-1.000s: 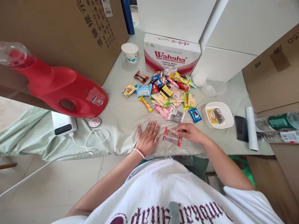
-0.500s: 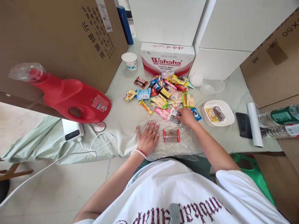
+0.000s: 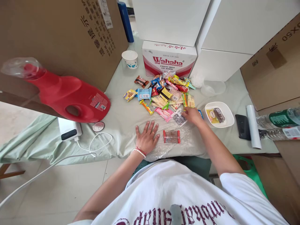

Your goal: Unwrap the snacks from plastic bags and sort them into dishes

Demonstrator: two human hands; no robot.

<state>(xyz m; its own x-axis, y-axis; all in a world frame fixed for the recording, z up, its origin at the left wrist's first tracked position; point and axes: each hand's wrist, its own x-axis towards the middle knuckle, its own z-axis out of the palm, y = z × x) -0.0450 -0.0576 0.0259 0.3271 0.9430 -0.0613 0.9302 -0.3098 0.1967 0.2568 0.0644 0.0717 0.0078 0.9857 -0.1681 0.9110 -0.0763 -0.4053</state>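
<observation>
My left hand (image 3: 147, 137) lies flat with fingers spread on a clear plastic sheet (image 3: 187, 140) at the table's front edge. Just right of it are brown snack bars with red ends (image 3: 172, 137). My right hand (image 3: 192, 115) is at the near right side of a pile of wrapped snacks (image 3: 165, 93), its fingertips at the edge of a clear packet with dark contents (image 3: 179, 117). Its fingertips are partly hidden, so its grip is unclear. A pink packet (image 3: 164, 113) lies left of that packet. The hand partly covers a blue packet (image 3: 200, 113).
A white bowl (image 3: 231, 120) holding two snacks is to the right, beside a phone (image 3: 243, 126) and bottles (image 3: 283, 118). Behind the pile stand a Wahaha box (image 3: 168, 61) and a paper cup (image 3: 130, 60). At left are a red jug (image 3: 77, 100) and a power bank (image 3: 69, 129).
My right hand has shifted slightly right, uncovering more of the packet with dark contents and covering more of the blue packet. My left hand stays flat. The view has shifted a little.
</observation>
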